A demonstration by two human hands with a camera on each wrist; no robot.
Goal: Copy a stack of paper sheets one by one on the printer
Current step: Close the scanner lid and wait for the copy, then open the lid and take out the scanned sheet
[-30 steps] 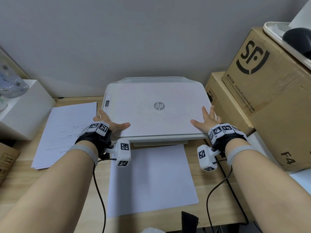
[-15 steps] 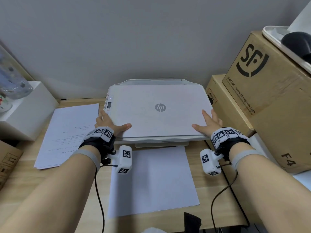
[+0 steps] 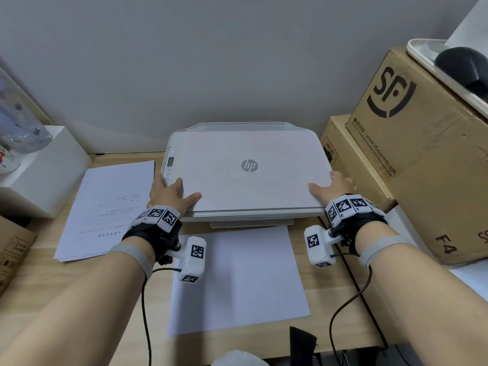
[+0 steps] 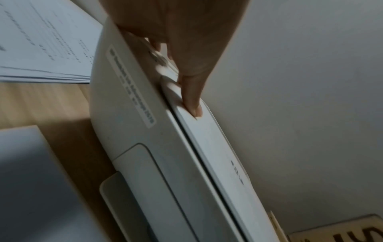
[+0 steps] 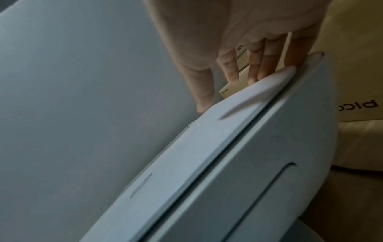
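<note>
On a wooden table [image 3: 87, 281] against a grey wall, the printer [image 3: 248, 167] sits shut, stack of sheets [image 3: 108, 207] just left, blank sheet [image 3: 237, 276] in front. Left wrist: left hand [image 4: 186, 49], fingers straight, thumb on the lid's [image 4: 209, 140] edge. Right wrist: right hand [image 5: 248, 41] likewise straight-fingered at the lid's corner; lifting both sides evenly should keep it from twisting.
</note>
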